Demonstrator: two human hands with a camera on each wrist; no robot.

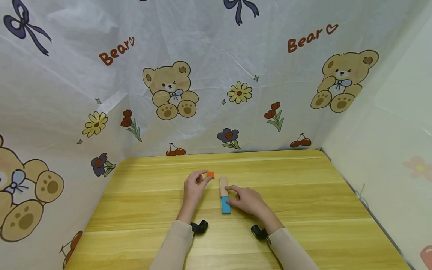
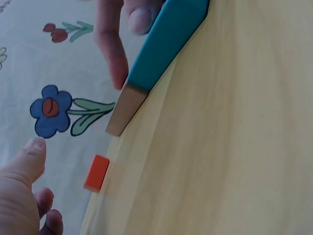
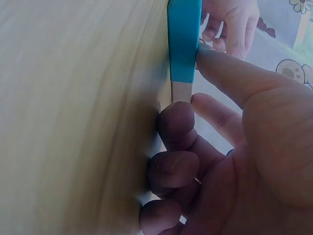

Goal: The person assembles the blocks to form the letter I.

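Note:
In the head view, a small orange block [image 1: 211, 175] lies beside the fingertips of the left hand [image 1: 194, 189]. The left wrist view has a gap between that hand's thumb [image 2: 30, 156] and the orange block [image 2: 97, 174]. A plain wooden block [image 1: 224, 186] and a blue block [image 1: 225, 206] lie end to end in a line. The right hand [image 1: 249, 200] rests its index finger on the wooden block and its thumb on the blue one. In the right wrist view, the thumb touches the blue block's [image 3: 185, 44] edge, and curled fingers partly hide the wooden block [image 3: 181, 91].
A wood-grain table [image 1: 152, 225] carries the blocks. Behind it hangs a white sheet [image 1: 209, 48] printed with bears and flowers, and a pale wall [image 1: 388, 150] stands at the right. Black devices are strapped at the left wrist [image 1: 200, 227] and right wrist [image 1: 259, 232].

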